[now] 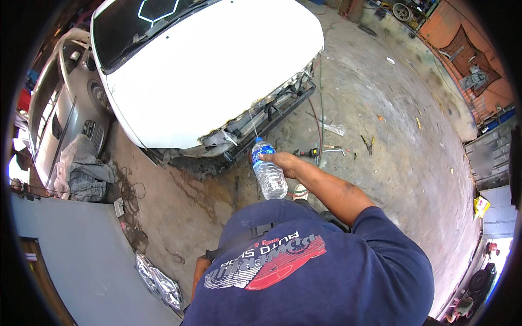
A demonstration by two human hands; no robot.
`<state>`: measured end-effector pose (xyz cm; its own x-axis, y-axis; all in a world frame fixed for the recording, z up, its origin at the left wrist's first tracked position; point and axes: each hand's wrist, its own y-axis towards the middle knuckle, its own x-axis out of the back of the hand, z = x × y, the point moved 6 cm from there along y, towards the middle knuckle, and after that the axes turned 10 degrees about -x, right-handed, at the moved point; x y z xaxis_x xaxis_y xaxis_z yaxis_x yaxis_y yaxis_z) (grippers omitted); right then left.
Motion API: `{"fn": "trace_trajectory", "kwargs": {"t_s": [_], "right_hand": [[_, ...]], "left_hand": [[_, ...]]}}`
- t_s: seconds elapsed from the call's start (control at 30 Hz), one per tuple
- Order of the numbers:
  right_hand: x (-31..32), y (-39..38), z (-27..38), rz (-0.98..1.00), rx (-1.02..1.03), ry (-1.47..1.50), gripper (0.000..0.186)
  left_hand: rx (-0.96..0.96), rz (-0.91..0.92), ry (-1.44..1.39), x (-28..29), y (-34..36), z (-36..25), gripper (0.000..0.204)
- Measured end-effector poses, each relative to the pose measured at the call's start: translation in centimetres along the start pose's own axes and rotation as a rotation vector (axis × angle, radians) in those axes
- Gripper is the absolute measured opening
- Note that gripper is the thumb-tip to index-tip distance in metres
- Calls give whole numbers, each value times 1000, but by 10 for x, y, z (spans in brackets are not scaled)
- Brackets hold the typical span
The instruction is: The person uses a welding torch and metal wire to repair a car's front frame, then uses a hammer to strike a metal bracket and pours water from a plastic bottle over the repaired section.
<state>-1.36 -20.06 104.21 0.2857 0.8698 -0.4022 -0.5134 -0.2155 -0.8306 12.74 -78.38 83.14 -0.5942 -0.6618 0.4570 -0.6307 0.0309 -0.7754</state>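
Observation:
My right hand (280,163) is wrapped round a clear plastic water bottle (273,185) with a blue label and blue cap. The cap points toward the front of a white car (206,76). A thin, pale line like a jet of water runs from the cap toward the car's front end. The front bumper cover is off, so the dark bumper beam (283,111) and bare metal edges show. Only a bit of my left forearm (200,274) shows beside my navy shirt; the left hand is hidden.
A power tool (309,153), pliers (368,144) and clear plastic sheet (333,128) lie on the concrete, with red and green hoses (319,108) nearby. A silver car (81,103) stands at left. A headlight (159,281) lies beside a grey panel (109,255).

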Motion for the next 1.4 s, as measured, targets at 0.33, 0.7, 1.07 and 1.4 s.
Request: {"fn": "trace_trajectory", "kwargs": {"t_s": [0.33,0.7,1.07,1.4], "right_hand": [[19,-16,4,-55,113,45,37],[193,-62,-122,-1059,247,-534,101],[339,-210,-374,-1675,94,235,86],[477,-295,-494,-1824,64,848,83]], "left_hand": [[-35,5,29,16,10,-19,34],[-104,106,176,26,41,-74,34],[-194,140,406,43,76,-205,35],[-382,107,633,-10,64,-400,35]]}}
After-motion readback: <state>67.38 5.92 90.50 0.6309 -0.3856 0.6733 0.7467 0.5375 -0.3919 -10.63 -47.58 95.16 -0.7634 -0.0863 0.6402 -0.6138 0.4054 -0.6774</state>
